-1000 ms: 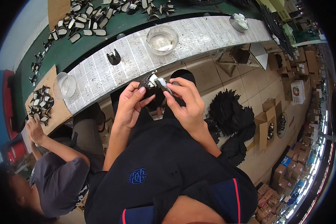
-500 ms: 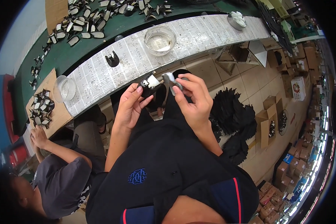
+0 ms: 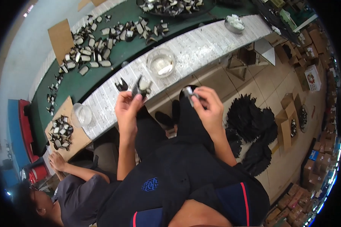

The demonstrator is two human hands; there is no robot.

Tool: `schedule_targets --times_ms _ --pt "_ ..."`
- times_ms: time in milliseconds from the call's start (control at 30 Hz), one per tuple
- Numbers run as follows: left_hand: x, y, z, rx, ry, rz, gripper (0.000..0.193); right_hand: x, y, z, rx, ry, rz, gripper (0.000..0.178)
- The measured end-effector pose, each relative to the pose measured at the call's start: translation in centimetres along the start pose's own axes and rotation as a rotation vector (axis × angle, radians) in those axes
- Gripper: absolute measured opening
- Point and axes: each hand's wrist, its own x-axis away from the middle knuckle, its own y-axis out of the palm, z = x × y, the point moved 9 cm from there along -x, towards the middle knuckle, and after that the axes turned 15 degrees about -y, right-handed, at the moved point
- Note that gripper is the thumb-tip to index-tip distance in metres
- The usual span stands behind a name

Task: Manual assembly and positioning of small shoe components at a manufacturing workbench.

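My left hand (image 3: 127,109) is closed on a small curved black piece with a white lining (image 3: 143,85), held just over the near edge of the bench. Farther right, my right hand (image 3: 209,104) pinches a small grey object with a pale tip (image 3: 189,92); its kind is hard to make out. The two held things are apart. Just beyond my left hand, another black piece with a white lining (image 3: 121,84) rests on the paper-covered bench (image 3: 201,47). A clear round dish (image 3: 149,65) with something white in it stands beyond the held piece.
Many similar pieces (image 3: 102,39) lie on the green belt (image 3: 115,73). Left, a co-worker's hands (image 3: 57,162) are near cardboard (image 3: 79,138) bearing more pieces, beside a second clear dish (image 3: 88,114). A bowl of white wads (image 3: 235,29) stands at right; black strips (image 3: 246,117) lie on the floor.
My hands have moved apart, leaving a wider gap between the black piece and the grey object. The black piece is tilted differently. The whole view has shifted, showing more of the belt.
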Motion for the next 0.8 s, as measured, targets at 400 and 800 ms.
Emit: schedule_targets --times_ms 400,800 --pt "-27.8 12.1 27.7 -0.840 0.839 0.248 0.053 3.1 1.7 2.0 -0.178 0.139 -0.152 0.018" --pt "-33.6 -25.6 21.7 -1.119 0.366 0.673 0.038 -12.2 7.6 24.3 -1.127 0.340 0.487 0.018"
